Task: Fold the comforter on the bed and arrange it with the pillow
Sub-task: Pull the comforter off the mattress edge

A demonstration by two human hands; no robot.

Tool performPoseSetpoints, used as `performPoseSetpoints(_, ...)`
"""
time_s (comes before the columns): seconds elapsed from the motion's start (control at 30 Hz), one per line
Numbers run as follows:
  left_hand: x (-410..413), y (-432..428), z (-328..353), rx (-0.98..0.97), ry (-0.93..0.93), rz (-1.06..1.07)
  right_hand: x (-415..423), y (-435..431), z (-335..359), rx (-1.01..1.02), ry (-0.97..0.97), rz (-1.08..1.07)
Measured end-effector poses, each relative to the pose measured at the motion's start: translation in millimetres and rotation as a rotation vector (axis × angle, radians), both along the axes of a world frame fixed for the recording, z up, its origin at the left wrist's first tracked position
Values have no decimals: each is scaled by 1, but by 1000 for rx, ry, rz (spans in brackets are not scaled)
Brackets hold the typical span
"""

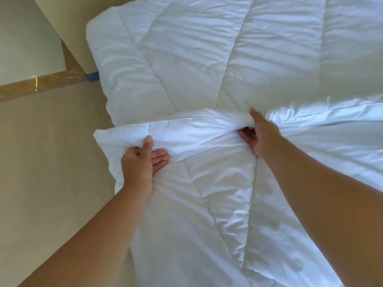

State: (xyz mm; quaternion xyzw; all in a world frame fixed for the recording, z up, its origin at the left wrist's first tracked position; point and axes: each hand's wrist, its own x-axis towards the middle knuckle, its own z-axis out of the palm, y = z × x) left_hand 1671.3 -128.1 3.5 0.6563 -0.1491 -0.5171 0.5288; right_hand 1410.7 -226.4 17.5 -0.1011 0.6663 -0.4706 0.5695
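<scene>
A white quilted comforter point(207, 59) covers the whole bed, with its near part folded over so that a piped edge runs across the middle of the view. My left hand point(141, 162) grips that folded edge near its left corner, thumb on top and fingers beneath. My right hand point(261, 135) pinches the same edge further right, thumb above and fingers tucked under the fabric. No pillow is in view.
A beige floor point(41, 162) lies to the left of the bed. A brown marble strip point(41, 83) runs along a pale wall at the upper left, beside a cream panel point(68, 23). A bit of blue tape point(92, 76) shows at the bed's corner.
</scene>
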Motion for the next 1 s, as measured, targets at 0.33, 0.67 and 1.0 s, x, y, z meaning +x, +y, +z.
performPoseSetpoints(0.33, -49, 60, 20, -103, -1285, -1004, 16, 165, 16, -174, 1300, 1182)
performPoseSetpoints(0.67, -50, 56, -15, 146, -1447, -1210, 26, 196, -36, -120, 1420, 1251)
performPoseSetpoints(1.0, -103, 97, 116, -22, -1177, -1146, -69, 227, 119, -115, 1286, 1124)
